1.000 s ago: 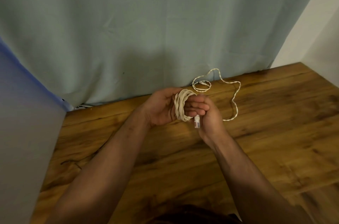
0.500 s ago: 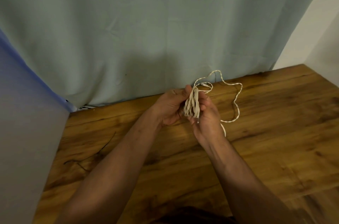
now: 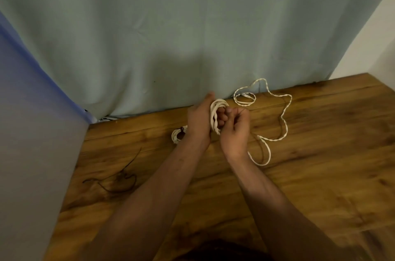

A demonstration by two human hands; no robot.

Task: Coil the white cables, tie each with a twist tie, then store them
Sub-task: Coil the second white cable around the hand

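My left hand [image 3: 197, 120] holds a coil of white twisted cable [image 3: 214, 116], looped round its fingers above the wooden table [image 3: 320, 175]. My right hand [image 3: 235, 132] sits just right of the coil with curled fingers gripping the cable. The loose cable tail [image 3: 285, 124] runs from under my right wrist across the table to a small loop near the curtain. A second white coil [image 3: 177, 135], bound with a dark tie, lies on the table partly hidden behind my left wrist.
Thin dark twist ties [image 3: 119, 179] lie on the table at the left. A pale green curtain [image 3: 192, 36] hangs along the far edge. A grey-blue panel [image 3: 32, 154] stands at the left, and a white wall at the right.
The coil has opened from a flattened bundle into a round loop on my left fingers. My right hand has shifted right, and slack cable now lies below my right wrist.
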